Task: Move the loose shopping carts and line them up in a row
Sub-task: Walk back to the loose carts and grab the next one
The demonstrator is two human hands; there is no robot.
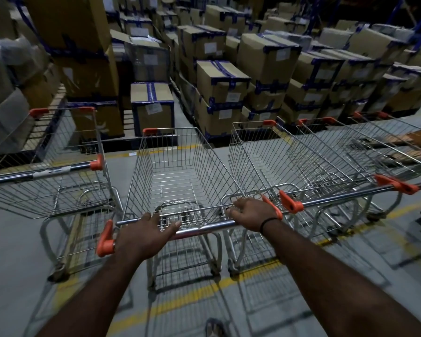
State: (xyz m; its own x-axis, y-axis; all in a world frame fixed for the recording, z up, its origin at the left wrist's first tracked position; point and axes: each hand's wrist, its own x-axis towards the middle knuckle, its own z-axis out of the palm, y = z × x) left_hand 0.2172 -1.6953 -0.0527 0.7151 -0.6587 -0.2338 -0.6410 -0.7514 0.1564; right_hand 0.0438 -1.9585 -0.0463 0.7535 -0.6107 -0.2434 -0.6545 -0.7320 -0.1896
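Observation:
A wire shopping cart (178, 171) with orange corner caps stands straight ahead of me. My left hand (146, 233) grips its chrome handle bar (204, 227) near the left orange end piece. My right hand (250, 212) grips the same bar near the right end, a black band on its wrist. Another cart (46, 181) stands to the left, close beside it. To the right, a cart (289, 166) sits side by side with mine, and one more cart (374, 144) stands beyond it. All the baskets are empty.
Stacks of taped cardboard boxes (265, 57) on pallets fill the space just beyond the carts' fronts. A single box (152, 105) stands ahead of my cart. Yellow floor lines (192, 295) run under the carts. A wooden pallet (418, 139) lies at the far right.

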